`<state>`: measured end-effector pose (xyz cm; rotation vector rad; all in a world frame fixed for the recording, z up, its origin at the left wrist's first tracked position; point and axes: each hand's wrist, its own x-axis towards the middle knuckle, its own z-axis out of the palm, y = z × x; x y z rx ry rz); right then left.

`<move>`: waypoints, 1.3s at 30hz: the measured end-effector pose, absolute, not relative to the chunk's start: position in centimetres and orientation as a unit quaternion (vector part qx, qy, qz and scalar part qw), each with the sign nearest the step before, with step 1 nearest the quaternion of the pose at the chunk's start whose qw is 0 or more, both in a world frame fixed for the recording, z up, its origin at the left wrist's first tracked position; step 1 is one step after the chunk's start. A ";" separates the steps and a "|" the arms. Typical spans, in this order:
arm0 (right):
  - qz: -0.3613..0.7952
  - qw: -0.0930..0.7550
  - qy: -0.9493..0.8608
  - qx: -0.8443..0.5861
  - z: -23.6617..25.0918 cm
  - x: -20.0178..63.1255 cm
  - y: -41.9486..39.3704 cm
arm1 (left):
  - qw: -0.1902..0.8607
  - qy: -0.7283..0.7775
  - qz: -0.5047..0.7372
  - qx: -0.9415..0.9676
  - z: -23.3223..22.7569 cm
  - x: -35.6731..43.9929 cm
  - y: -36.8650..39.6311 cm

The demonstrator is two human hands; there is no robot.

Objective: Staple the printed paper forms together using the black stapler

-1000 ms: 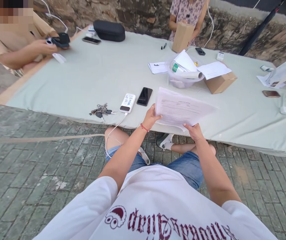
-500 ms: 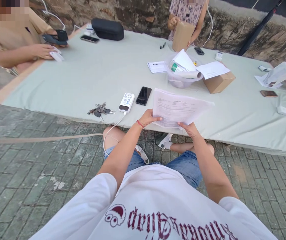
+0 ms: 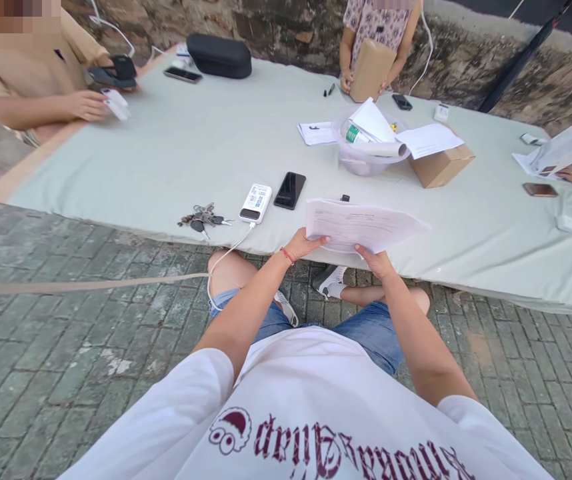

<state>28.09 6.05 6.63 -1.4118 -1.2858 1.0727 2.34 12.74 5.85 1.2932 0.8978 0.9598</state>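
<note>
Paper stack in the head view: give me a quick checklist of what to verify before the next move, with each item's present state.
1. Left hand has a grip on the paper stack at its near left corner: ok.
2. Right hand has a grip on the stack's near edge: ok.
3. Stack lifted off the table cover or resting on it: cannot tell.
4. Sheets squared up: not ok, edges fan out slightly.
5. Black phone and power bank lie apart from the stack, to its left: ok.
6. Small dark object just behind the stack, touching or not: cannot tell.
</note>
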 end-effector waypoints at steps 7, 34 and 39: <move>0.511 0.467 -0.437 -0.574 5.9 28.1 3.6 | 0.622 0.433 0.349 0.551 5.9 1.4 11.2; 0.591 0.371 -0.322 -0.640 0.2 28.5 -9.2 | 0.793 0.484 0.328 0.173 0.4 1.9 2.0; 0.647 0.313 -0.296 -0.629 1.1 28.2 -10.8 | 0.790 0.489 0.318 0.186 0.2 1.4 1.7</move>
